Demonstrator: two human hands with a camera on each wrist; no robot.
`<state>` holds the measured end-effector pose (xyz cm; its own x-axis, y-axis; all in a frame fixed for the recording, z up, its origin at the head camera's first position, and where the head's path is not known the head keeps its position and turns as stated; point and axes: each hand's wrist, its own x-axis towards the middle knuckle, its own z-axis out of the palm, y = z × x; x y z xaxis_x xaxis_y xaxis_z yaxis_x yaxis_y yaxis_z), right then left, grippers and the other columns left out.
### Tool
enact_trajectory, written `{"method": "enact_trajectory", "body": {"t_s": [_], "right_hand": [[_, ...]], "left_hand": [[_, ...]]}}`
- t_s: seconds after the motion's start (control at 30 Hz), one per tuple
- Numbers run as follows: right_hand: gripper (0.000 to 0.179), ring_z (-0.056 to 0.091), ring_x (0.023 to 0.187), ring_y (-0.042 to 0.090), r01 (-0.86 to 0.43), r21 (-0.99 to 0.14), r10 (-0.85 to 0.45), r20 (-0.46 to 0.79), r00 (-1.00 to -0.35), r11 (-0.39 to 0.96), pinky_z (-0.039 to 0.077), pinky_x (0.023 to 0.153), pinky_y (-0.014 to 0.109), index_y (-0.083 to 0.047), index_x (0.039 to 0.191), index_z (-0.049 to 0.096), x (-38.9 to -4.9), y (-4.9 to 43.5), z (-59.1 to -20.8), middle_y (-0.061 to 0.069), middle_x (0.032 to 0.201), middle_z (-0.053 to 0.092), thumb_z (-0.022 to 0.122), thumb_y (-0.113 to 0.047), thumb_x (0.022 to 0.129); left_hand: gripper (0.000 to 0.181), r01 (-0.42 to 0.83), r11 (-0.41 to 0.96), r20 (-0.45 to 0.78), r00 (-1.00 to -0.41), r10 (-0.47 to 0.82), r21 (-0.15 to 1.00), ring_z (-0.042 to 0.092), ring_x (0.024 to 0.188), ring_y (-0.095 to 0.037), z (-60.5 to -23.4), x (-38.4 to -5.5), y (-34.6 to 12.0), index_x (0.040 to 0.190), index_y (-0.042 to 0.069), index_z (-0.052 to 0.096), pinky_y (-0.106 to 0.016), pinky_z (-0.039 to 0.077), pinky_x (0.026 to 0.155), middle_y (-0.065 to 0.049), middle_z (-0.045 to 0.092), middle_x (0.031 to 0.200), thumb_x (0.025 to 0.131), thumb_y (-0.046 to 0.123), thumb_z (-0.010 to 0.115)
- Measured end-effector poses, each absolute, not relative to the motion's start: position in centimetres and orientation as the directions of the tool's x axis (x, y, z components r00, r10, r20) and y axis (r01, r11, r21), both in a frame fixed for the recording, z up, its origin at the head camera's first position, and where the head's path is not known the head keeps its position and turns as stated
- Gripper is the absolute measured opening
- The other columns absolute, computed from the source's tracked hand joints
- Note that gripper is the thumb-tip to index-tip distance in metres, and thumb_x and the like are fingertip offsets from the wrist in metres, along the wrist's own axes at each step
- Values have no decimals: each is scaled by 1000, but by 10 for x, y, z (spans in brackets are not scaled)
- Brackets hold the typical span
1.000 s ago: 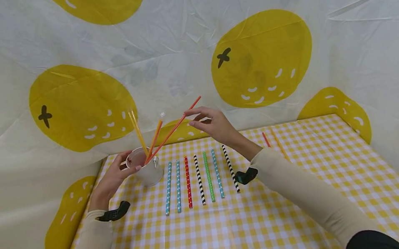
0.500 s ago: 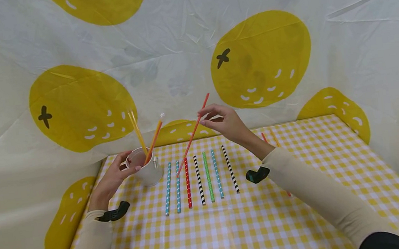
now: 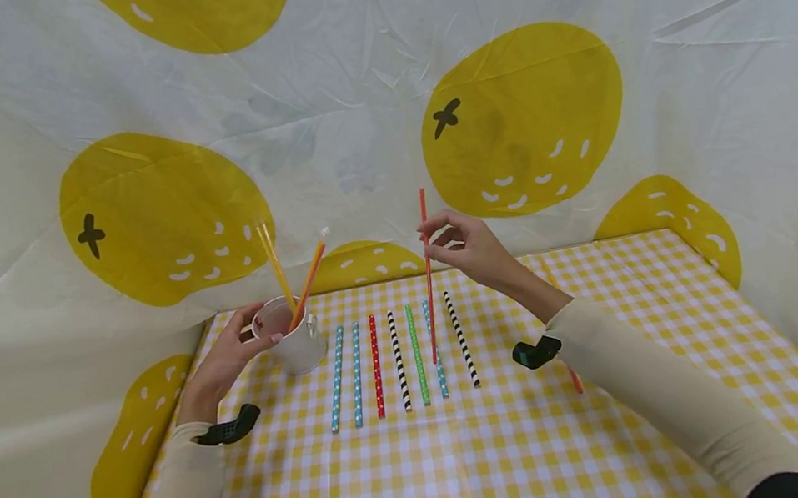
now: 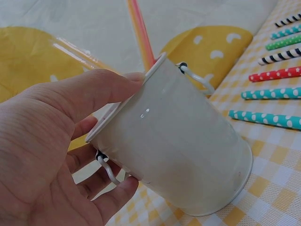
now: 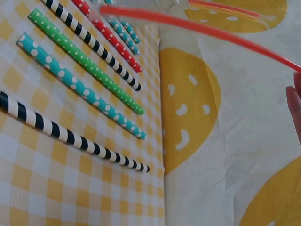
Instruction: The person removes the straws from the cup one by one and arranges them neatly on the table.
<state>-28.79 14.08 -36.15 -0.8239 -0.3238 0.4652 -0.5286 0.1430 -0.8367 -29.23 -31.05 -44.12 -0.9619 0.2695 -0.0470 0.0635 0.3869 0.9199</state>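
Note:
My left hand (image 3: 232, 359) grips the rim and side handle of a small white metal bucket (image 4: 174, 141), thumb over the rim, at the table's back left. In it lean yellow straws (image 3: 275, 261) and an orange-red straw (image 3: 310, 277). My right hand (image 3: 470, 248) pinches a thin red straw (image 3: 431, 295) near its upper end. That straw hangs nearly upright over the row of patterned paper straws, overlapping the right-hand blue dotted straw (image 3: 439, 374) in the head view. In the right wrist view only fingertips (image 5: 294, 101) show at the red straw's end.
Patterned straws lie side by side: blue dotted (image 3: 336, 379), red dotted (image 3: 376, 365), black-striped (image 3: 400, 362), green dotted (image 3: 417, 356) and another black-striped straw (image 3: 461, 337) at the right. Beyond, partly behind the right forearm, lie a yellow straw (image 3: 547, 271) and a red one (image 3: 575, 380).
My right hand has drawn the red straw out of the bucket and moved right with it, the straw swinging from slanted to nearly upright. My left hand stays on the bucket.

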Motion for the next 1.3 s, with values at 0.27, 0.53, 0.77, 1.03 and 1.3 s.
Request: {"method": "enact_trajectory", "body": {"t_s": [0.27,0.53,0.77,1.03,1.3], "right_hand": [[25,64,97,42,-503,-847,-336,430,-838,170,59,80,34,4,121,64,-283,161,-368,24,123,63,64,5,96],[25,67,94,33,-496,-842,-329,417,-847,209,58,79,39,5,123,65,-286,183,-381,21,121,66,62,2,98],[30,65,99,38,-461,-855,-330,376,-866,236,59,79,34,-5,129,65,-297,208,-396,16,124,66,66,-5,99],[37,66,103,29,-356,-891,-342,253,-905,283,58,84,33,-10,136,60,-296,237,-397,11,134,61,67,-11,99],[45,64,108,24,-299,-898,-339,185,-922,323,55,88,27,-8,143,54,-296,265,-397,11,141,54,67,-16,100]], "left_hand": [[84,57,375,-50,-962,269,925,31,143,-43,-442,-291,-311,161,10,21,-56,30,111,-18,24,160,97,26,72],[83,61,389,-48,-963,264,919,31,143,-43,-442,-291,-312,160,9,22,-53,32,109,-18,24,159,96,26,73],[83,69,386,-43,-960,275,920,28,145,-44,-442,-290,-311,161,10,21,-57,30,111,-16,20,162,97,26,72],[86,66,381,-48,-958,284,922,21,149,-45,-442,-289,-312,163,13,17,-63,26,113,-14,12,166,98,28,71],[84,71,401,-48,-959,280,913,27,145,-42,-442,-290,-313,162,16,20,-59,29,111,-13,16,164,97,32,71]]}}
